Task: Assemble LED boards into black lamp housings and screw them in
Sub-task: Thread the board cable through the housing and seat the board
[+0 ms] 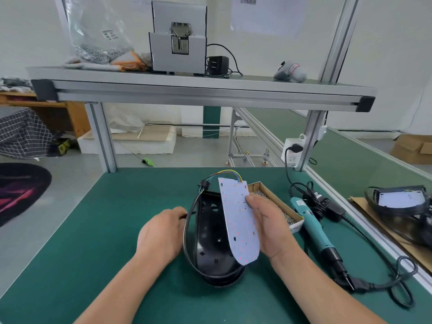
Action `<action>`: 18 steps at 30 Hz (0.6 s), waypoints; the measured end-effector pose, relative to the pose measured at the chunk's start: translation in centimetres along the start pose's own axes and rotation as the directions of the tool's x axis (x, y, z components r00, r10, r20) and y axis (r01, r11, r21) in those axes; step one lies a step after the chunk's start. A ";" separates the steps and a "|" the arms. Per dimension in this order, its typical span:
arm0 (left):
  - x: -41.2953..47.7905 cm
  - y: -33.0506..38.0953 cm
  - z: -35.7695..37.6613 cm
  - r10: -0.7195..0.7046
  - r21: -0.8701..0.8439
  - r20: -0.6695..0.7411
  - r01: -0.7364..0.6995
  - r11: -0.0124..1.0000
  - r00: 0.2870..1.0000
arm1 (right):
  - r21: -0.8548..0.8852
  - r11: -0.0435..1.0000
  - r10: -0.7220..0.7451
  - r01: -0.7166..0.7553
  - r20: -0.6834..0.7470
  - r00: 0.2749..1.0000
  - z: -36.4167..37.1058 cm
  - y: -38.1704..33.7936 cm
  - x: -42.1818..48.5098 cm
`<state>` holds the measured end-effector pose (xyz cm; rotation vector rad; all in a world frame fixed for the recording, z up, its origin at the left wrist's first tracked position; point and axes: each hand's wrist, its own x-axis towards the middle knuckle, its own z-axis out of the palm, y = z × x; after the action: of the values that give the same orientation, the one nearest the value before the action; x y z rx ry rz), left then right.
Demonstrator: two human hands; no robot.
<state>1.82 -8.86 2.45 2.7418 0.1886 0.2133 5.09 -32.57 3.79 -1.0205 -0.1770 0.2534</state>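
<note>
A black lamp housing (pixel 208 239) lies open side up on the green mat, a black cable looped round its left rim. My right hand (pixel 273 228) grips a white LED board (pixel 238 220) by its right edge and holds it tilted on edge over the housing. Coloured wires (pixel 224 173) run from the board's far end to a black plug. My left hand (pixel 161 235) holds the housing's left rim, fingers curled on the cable there.
A cardboard box of screws (pixel 278 206) sits just right of the board. A teal electric screwdriver (pixel 315 230) lies to its right with a coiled cord. An assembled lamp (pixel 397 202) rests on cardboard at far right. A shelf (pixel 201 90) spans overhead.
</note>
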 end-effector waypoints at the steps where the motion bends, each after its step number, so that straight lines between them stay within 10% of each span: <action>1: 0.3 -0.7 0.2 -0.071 -0.064 -0.010 0.070 0.995 0.997 | 0.008 1.000 -0.028 0.028 -0.035 0.999 -0.1 -0.1 0.0; 4: 1.1 -2.3 -0.5 -0.302 -0.531 0.020 0.266 0.804 0.953 | 0.091 0.994 -0.054 0.067 -0.133 0.990 -1.0 -0.9 0.3; 7: 1.7 -3.1 -1.0 -0.330 -0.943 0.247 0.305 0.136 0.911 | 0.125 0.991 -0.031 0.054 -0.179 0.983 -1.9 -1.7 0.2; 10: 1.5 -3.4 -0.9 -0.082 -0.932 0.282 0.252 -0.259 0.956 | 0.113 0.993 -0.021 0.042 -0.184 0.983 -1.7 -1.5 0.1; 18: 0.1 -1.3 -0.5 0.258 -0.871 0.183 0.278 -0.405 0.949 | 0.084 0.996 -0.020 0.035 -0.174 0.984 -1.2 -0.7 0.2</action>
<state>1.71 -7.50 2.39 0.7381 -0.1021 -0.1266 5.65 -33.85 3.77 -0.9484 -0.0217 0.1451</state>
